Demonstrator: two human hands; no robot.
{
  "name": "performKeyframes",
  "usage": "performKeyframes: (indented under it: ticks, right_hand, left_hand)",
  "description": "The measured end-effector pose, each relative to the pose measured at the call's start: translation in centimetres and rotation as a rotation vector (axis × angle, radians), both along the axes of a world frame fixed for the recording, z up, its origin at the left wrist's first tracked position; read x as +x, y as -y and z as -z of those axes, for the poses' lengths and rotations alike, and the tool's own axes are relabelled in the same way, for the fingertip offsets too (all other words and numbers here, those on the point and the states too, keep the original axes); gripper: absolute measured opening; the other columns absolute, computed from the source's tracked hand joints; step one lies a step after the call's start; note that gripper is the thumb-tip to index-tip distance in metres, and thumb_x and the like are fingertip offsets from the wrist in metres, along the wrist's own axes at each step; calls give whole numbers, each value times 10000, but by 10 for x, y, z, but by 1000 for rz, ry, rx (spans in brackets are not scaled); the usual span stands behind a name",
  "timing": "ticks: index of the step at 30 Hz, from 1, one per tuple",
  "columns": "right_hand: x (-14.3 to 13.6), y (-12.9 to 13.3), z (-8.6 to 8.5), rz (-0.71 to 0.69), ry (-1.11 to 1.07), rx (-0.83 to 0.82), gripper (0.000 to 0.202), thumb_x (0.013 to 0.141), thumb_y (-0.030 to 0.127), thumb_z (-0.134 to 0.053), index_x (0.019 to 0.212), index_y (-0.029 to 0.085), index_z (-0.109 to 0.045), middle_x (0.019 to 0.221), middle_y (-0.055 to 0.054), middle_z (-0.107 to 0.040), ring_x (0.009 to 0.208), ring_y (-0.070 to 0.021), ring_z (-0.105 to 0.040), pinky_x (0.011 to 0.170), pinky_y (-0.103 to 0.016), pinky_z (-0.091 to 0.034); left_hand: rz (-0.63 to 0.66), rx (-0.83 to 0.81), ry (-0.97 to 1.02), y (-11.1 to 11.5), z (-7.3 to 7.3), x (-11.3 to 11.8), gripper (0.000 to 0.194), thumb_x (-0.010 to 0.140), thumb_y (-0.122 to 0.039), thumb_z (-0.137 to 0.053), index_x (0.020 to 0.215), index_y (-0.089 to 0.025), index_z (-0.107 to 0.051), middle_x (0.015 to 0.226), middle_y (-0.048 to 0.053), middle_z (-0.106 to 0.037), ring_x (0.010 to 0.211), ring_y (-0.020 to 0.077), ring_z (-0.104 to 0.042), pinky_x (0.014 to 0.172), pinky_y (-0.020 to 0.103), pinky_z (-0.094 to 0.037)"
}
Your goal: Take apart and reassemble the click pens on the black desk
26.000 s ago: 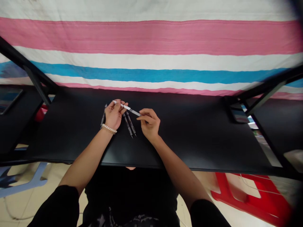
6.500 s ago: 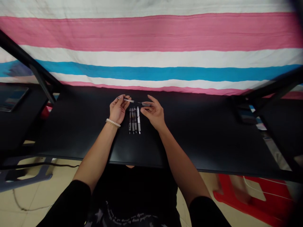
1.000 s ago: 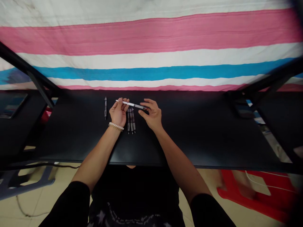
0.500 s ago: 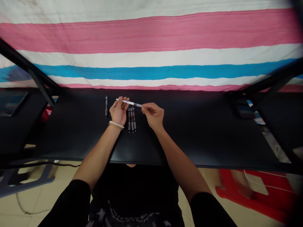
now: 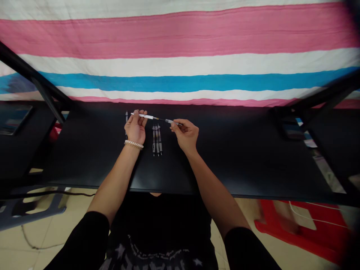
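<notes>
My left hand (image 5: 136, 126) pinches a white pen barrel (image 5: 146, 116) over the black table. From the barrel's right end a thin refill (image 5: 159, 119) runs to a grey front piece (image 5: 169, 121), which the fingers of my right hand (image 5: 185, 134) hold. The barrel and the front piece are apart, joined only by the refill. Three grey clear pens (image 5: 157, 141) lie side by side on the table between my hands, tips toward me. Another pen (image 5: 126, 114) lies behind my left hand, partly hidden by it.
A striped cloth (image 5: 180, 82) hangs behind the black table (image 5: 239, 157). Dark metal bars (image 5: 47, 97) slope at both sides. A flat dark device (image 5: 14, 118) lies far left. Below are a red stool (image 5: 295, 232) at right and a grey stool (image 5: 33, 213) at left.
The white barrel and the grey front piece have come apart, exposing the refill. My left hand has moved left, now covering part of the lone pen; my right hand has shifted slightly right.
</notes>
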State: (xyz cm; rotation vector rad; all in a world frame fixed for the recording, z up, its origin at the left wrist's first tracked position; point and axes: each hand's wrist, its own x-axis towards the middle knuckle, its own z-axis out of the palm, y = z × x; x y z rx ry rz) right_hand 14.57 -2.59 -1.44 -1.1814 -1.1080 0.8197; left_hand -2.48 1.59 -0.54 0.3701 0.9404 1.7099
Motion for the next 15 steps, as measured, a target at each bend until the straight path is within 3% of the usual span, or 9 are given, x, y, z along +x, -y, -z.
performKeyframes:
  ticks: [6,10,15]
  right_hand:
    - [-6,4,6,-48,70,40,174,802,374,-745,893,226,-747,831,-26,-739,727,-164,-705,689,-314,-601]
    - [-8,7,8,-8,168,129,138,818,366,-735,859,236,-755,906,-35,-753,813,-182,-716,761,-337,-608]
    - [-8,9,5,-94,160,-9,294,876,479,-651,1009,229,-730,809,-29,-745,688,-159,-712,688,-306,-617]
  left_hand:
    - [95,3,19,7,-3,12,72,834,-229,-748,807,-172,-715,894,72,-732,1024,220,-707,925,334,-560]
    - [147,-14,45,13,-3,24,73,862,-222,-720,821,-161,-715,892,72,-730,979,199,-714,920,326,-560]
    - [153,-14,49,11,-1,21,76,854,-228,-736,817,-163,-721,906,80,-729,1020,216,-705,940,340,-556]
